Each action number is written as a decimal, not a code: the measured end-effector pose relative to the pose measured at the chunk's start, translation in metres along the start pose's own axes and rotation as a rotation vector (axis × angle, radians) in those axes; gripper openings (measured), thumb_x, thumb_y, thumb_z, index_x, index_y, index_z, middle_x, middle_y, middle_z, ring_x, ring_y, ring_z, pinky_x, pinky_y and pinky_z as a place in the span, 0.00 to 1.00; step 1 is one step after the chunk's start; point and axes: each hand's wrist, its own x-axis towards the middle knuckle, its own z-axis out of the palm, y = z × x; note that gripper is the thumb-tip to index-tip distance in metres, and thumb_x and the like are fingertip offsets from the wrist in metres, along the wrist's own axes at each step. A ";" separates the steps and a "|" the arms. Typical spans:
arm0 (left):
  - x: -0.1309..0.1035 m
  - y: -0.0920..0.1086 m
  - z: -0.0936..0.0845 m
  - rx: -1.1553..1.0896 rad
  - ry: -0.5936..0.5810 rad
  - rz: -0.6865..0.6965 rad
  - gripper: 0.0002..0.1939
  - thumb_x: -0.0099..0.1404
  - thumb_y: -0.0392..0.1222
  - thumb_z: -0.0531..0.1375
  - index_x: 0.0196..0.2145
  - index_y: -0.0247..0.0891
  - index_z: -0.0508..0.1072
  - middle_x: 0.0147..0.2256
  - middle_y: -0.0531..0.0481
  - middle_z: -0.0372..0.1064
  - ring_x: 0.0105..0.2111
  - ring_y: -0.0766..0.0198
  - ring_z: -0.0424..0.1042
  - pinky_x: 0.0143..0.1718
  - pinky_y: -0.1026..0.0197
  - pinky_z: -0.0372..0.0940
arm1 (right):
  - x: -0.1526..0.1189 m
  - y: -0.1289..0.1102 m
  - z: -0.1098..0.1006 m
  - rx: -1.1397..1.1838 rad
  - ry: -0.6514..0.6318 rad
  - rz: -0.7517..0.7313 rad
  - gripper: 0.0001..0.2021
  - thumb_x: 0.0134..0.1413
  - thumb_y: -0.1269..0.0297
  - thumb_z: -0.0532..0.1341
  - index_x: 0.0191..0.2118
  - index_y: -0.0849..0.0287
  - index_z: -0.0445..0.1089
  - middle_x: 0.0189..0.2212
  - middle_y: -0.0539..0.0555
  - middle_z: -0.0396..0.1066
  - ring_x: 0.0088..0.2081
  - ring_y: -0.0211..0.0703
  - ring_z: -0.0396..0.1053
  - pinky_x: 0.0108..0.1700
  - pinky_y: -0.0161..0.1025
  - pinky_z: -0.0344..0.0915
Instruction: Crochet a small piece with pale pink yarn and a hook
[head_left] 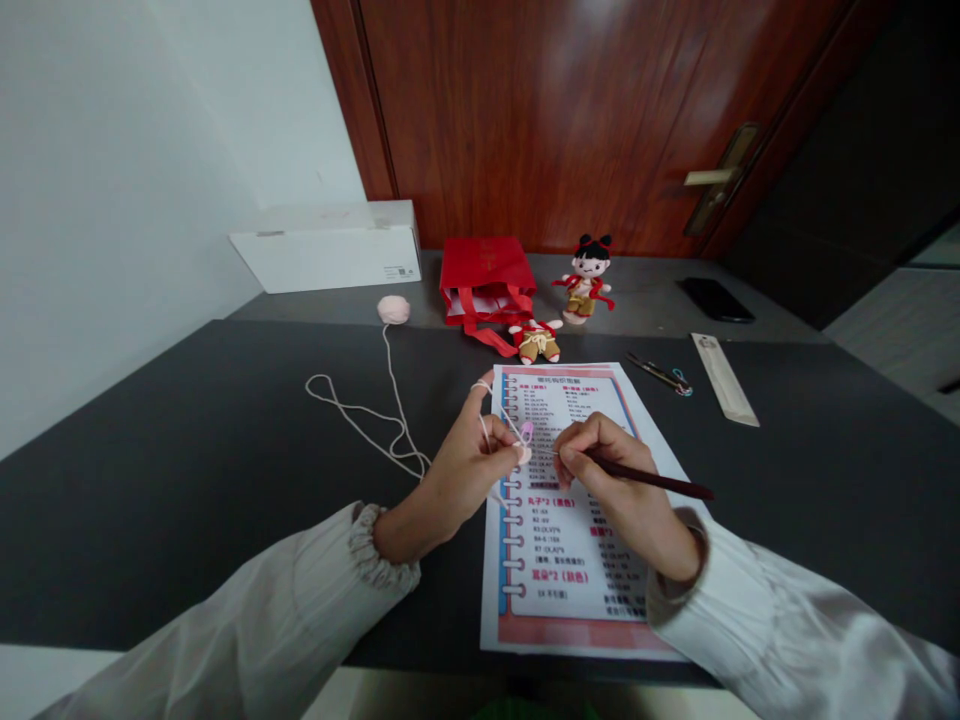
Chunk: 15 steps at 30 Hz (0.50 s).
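My left hand (pixel 465 450) pinches a small pale pink crochet piece (pixel 523 453), with a pink stitch marker (pixel 527 430) clipped at its top. A strand of pale yarn (pixel 401 410) runs over my raised left index finger and trails back to a yarn ball (pixel 394 310). In my right hand (pixel 607 470) is a crochet hook (pixel 652 477) with a dark handle, held like a pen. Its thin metal tip points left, close to the crochet piece; whether it touches a stitch is too small to tell. Both hands are above a printed pattern sheet (pixel 570 632).
A red gift bag (pixel 487 265) lies at the back beside a standing crochet doll (pixel 589 275) and a headless doll body (pixel 538 342). A white box (pixel 330 245) is against the wall. Right are small scissors (pixel 660 373), a narrow white packet (pixel 724 380) and a phone (pixel 716 299).
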 end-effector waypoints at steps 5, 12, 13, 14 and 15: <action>0.001 -0.002 0.001 -0.004 0.022 0.001 0.46 0.53 0.29 0.62 0.65 0.38 0.45 0.24 0.60 0.62 0.22 0.72 0.59 0.26 0.66 0.54 | -0.003 -0.003 0.005 -0.040 0.013 -0.020 0.07 0.57 0.70 0.57 0.29 0.56 0.62 0.25 0.47 0.64 0.27 0.38 0.62 0.31 0.38 0.59; 0.003 -0.010 -0.001 0.040 0.037 0.090 0.44 0.54 0.30 0.61 0.65 0.39 0.46 0.25 0.59 0.62 0.24 0.70 0.60 0.29 0.65 0.57 | -0.007 -0.012 0.006 -0.335 -0.084 -0.197 0.05 0.59 0.72 0.55 0.32 0.55 0.61 0.30 0.50 0.67 0.30 0.38 0.65 0.32 0.37 0.62; 0.003 -0.012 -0.002 0.067 0.039 0.116 0.44 0.55 0.30 0.61 0.65 0.39 0.46 0.26 0.59 0.62 0.25 0.70 0.61 0.30 0.64 0.58 | -0.008 -0.013 0.006 -0.382 -0.110 -0.250 0.05 0.60 0.72 0.55 0.33 0.55 0.60 0.30 0.51 0.67 0.30 0.38 0.65 0.33 0.37 0.63; 0.004 -0.013 -0.002 0.096 0.042 0.140 0.43 0.56 0.31 0.61 0.65 0.39 0.46 0.26 0.58 0.62 0.25 0.69 0.61 0.31 0.64 0.59 | -0.008 -0.013 0.006 -0.425 -0.129 -0.301 0.06 0.60 0.73 0.55 0.34 0.55 0.60 0.30 0.51 0.66 0.30 0.38 0.65 0.33 0.37 0.63; 0.004 -0.014 -0.003 0.128 0.046 0.160 0.43 0.56 0.32 0.61 0.65 0.39 0.46 0.27 0.58 0.62 0.26 0.69 0.62 0.31 0.63 0.59 | -0.008 -0.013 0.007 -0.463 -0.138 -0.349 0.06 0.60 0.74 0.54 0.34 0.55 0.59 0.30 0.51 0.66 0.30 0.39 0.65 0.33 0.37 0.64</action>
